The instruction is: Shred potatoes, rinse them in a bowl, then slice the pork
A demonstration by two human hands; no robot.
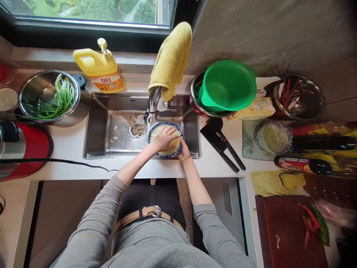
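White, smooth countertop [72,173] frames you from side to side, its straight front edge just beyond your tan belt [134,219] with its round metal buckle. Nearest, your soft grey sleeves [95,212] wrinkle at the elbows, leaving both forearms bare. They reach forward and converge over the brushed-metal sink [96,134], a wide rectangle with droplets and pale scraps scattered on its floor. Your right hand [184,148] curls at the right side of a patterned bowl [167,155], its fingers holding the round blue-and-white rim, a thin bracelet [185,158] circling the wrist. Your left hand [164,138] lies palm down across the bowl's pale, wet-looking contents, fingers spread loosely apart and angled toward the right rim. That bowl sits in the right half of the sink, just beside the drain [138,129], where more scraps cluster. Right of the sink, a flat black cleaver [216,146] lies beside a long-handled black ladle [230,147]. Farther off, a fuzzy yellow towel [173,56] drapes the shiny faucet [154,98], between a glossy plastic jug [103,70] and a perforated green colander [228,87]. Farthest, greenery shows through the dark-framed window [111,13].
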